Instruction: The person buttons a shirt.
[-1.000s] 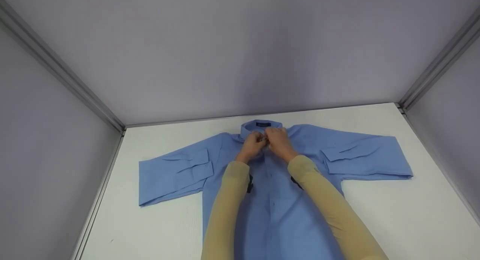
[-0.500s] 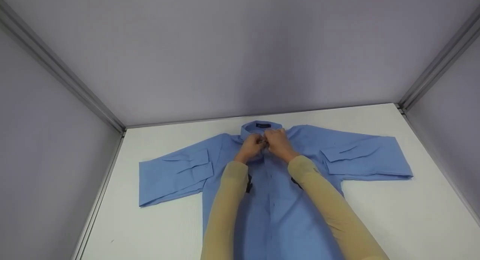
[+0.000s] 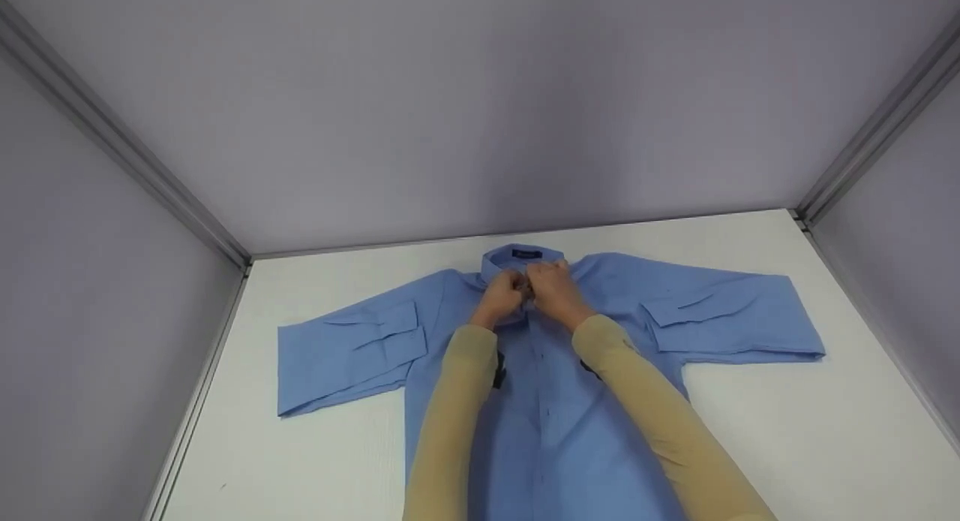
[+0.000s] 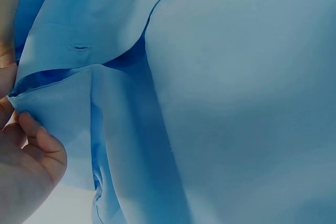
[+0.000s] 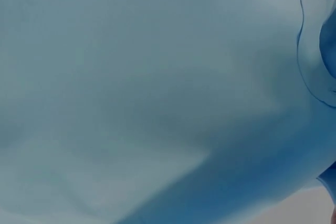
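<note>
A light-blue button-up shirt (image 3: 559,423) lies front up, its collar (image 3: 491,264) at the far end with a dark label (image 3: 526,254) inside. At the collar's front, my left hand (image 3: 501,296) pinches the fabric with curled fingers. My right hand (image 3: 556,290) grips the collar front right beside it, their fingertips meeting. In the left wrist view, the left hand (image 4: 31,161) holds a collar corner, near a placket with a buttonhole (image 4: 80,48). The fingers hide what lies between them. The right wrist view shows mostly blurred shirt cloth (image 5: 157,77), with hardly any hand visible.
Both shirt sleeves are folded back, the left sleeve (image 3: 337,363) and the right sleeve (image 3: 750,318). The white table (image 3: 300,468) is bounded by a grey back wall (image 3: 450,131) and side panels. Dark wrist straps show under the forearms.
Both hands stay at the collar front, with only slight shifts of the fingers. The right hand has edged a little toward the left. The shirt lies as before.
</note>
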### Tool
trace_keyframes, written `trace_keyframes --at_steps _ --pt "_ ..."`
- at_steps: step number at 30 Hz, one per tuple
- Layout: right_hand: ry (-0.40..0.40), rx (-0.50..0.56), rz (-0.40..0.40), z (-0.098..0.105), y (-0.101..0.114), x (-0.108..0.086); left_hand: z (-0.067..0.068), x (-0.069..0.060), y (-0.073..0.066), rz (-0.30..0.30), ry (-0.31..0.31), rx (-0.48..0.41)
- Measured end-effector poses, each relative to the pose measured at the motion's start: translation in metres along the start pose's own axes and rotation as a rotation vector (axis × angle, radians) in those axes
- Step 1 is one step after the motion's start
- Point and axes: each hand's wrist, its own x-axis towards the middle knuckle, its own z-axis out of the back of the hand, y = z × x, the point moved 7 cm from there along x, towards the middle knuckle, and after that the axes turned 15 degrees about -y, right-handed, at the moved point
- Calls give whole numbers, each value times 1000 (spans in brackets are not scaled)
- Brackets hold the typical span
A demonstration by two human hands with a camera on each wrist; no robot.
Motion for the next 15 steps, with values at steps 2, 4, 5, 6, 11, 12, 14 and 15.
trace_keyframes --at_steps 2,4,5,6,11,12,14,15 --pt "-7 -8 4 1 1 1 0 1 1 6 -8 10" --pt "-2 -14 5 1 2 1 1 2 2 7 -16 15" --pt "3 -17 6 1 3 2 1 2 2 12 -19 14" --pt "8 -17 7 1 3 2 1 2 2 11 -23 15" --pt "23 -49 28 0 5 2 1 3 1 3 -37 37" --pt "21 -61 37 0 5 2 1 3 0 -8 -37 45" --pt "14 -89 64 -1 6 2 0 3 -2 -41 -33 51" --pt "7 -101 80 -1 6 2 0 3 -3 -57 -28 47"
